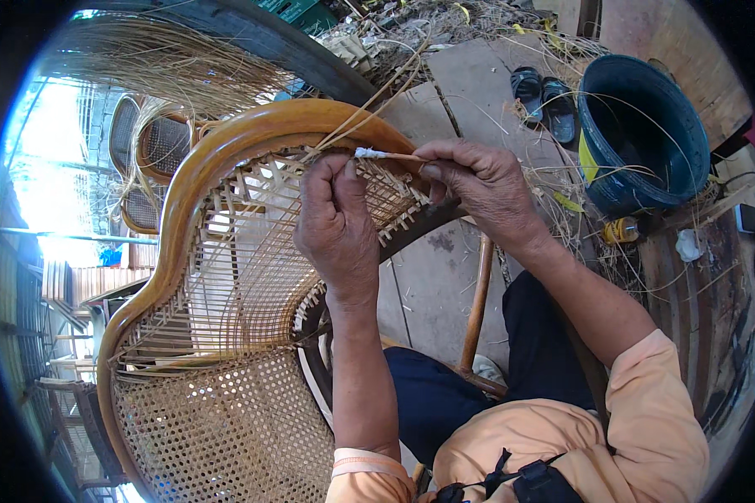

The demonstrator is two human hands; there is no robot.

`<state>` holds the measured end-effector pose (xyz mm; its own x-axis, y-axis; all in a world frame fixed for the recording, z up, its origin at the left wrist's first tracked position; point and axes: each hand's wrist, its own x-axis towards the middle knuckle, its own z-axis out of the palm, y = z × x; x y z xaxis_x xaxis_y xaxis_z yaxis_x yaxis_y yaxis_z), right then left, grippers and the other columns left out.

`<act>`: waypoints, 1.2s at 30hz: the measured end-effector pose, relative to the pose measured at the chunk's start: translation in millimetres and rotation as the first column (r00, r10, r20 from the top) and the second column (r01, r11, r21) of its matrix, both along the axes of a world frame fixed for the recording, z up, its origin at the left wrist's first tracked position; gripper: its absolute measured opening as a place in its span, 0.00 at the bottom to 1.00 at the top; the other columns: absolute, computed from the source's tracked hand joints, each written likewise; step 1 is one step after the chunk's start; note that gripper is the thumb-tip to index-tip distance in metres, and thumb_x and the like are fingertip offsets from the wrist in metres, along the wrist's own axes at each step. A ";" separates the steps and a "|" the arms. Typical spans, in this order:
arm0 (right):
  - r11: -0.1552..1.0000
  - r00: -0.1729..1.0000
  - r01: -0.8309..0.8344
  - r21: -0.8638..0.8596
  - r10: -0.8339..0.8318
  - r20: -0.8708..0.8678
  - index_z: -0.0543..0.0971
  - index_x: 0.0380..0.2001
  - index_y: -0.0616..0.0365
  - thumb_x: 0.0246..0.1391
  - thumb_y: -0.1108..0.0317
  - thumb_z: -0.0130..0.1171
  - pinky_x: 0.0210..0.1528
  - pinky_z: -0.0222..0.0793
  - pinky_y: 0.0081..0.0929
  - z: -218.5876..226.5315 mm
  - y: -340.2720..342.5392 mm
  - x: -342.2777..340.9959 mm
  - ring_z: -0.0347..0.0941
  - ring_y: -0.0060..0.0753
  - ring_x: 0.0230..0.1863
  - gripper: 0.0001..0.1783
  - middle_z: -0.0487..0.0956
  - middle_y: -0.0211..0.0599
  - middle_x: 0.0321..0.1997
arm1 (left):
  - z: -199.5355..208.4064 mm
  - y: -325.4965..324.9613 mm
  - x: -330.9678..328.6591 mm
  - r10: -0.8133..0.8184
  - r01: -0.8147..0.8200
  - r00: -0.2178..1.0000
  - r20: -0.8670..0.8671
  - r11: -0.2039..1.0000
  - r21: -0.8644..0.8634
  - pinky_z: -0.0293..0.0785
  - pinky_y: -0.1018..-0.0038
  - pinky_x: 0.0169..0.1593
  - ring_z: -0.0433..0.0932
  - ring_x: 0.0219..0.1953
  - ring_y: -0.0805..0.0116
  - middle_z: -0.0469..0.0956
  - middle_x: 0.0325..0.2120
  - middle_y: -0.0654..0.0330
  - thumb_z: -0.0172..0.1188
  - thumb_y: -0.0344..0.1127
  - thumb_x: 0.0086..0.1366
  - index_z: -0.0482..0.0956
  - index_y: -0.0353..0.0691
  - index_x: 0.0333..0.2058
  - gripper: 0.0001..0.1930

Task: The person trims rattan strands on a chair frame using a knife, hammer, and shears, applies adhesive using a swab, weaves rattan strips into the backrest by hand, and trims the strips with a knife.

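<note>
A curved wooden chair frame (166, 230) with half-woven cane stands before me. Open cane strands (264, 243) cross its upper part; below them lies finished cane mesh (226, 419). My right hand (485, 186) pinches a thin brown stick (403, 157) whose left end is wrapped in something white. Close to that white end, my left hand (341, 226) is closed, thumb against forefinger, at the frame's upper rim. Loose cane strands (365, 109) rise past its fingertips; whether it grips one of them is hidden.
A bundle of dry cane (168, 67) hangs at the upper left, with more cane-seated chairs (147, 155) behind. To the right are a dark teal bucket (637, 134), black sandals (545, 101) and a small yellow bottle (621, 230). Cane scraps litter the boards.
</note>
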<state>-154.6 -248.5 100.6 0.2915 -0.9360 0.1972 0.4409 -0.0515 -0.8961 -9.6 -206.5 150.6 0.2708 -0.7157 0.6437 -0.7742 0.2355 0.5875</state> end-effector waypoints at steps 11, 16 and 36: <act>1.000 0.999 -0.016 0.006 0.016 0.035 0.80 0.39 0.63 0.55 0.75 0.57 0.28 0.72 0.14 0.0 4.5 4.2 0.74 0.16 0.26 0.09 0.80 0.31 0.29 | 0.8 -0.5 -4.3 0.042 -0.039 0.997 0.059 0.998 -0.049 0.71 0.83 0.31 0.72 0.25 0.80 0.75 0.24 0.64 0.55 0.31 0.66 0.76 0.35 0.35 0.05; 0.998 0.999 -0.046 -0.046 0.045 -0.003 0.80 0.42 0.63 0.56 0.75 0.56 0.29 0.72 0.12 -1.0 4.1 4.5 0.74 0.14 0.26 0.10 0.79 0.29 0.29 | 0.9 -0.5 -3.6 0.029 -0.028 0.999 0.016 0.999 -0.023 0.71 0.83 0.31 0.72 0.25 0.80 0.75 0.25 0.65 0.56 0.30 0.65 0.76 0.35 0.35 0.05; 0.928 0.966 0.229 -0.295 -0.254 -0.049 0.67 0.37 0.58 0.53 0.73 0.61 0.26 0.58 0.08 31.7 -17.3 31.2 0.59 0.07 0.26 0.13 0.66 0.20 0.25 | -2.4 -4.8 -2.0 0.182 -0.169 0.967 0.181 0.982 -0.084 0.72 0.80 0.33 0.73 0.27 0.80 0.77 0.26 0.64 0.58 0.28 0.62 0.77 0.35 0.33 0.03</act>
<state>-123.3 -265.7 132.3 0.0913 -0.8884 0.4500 0.3067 -0.4048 -0.8614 -11.6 -211.3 148.3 0.2587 -0.6209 0.7399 -0.9015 0.1200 0.4159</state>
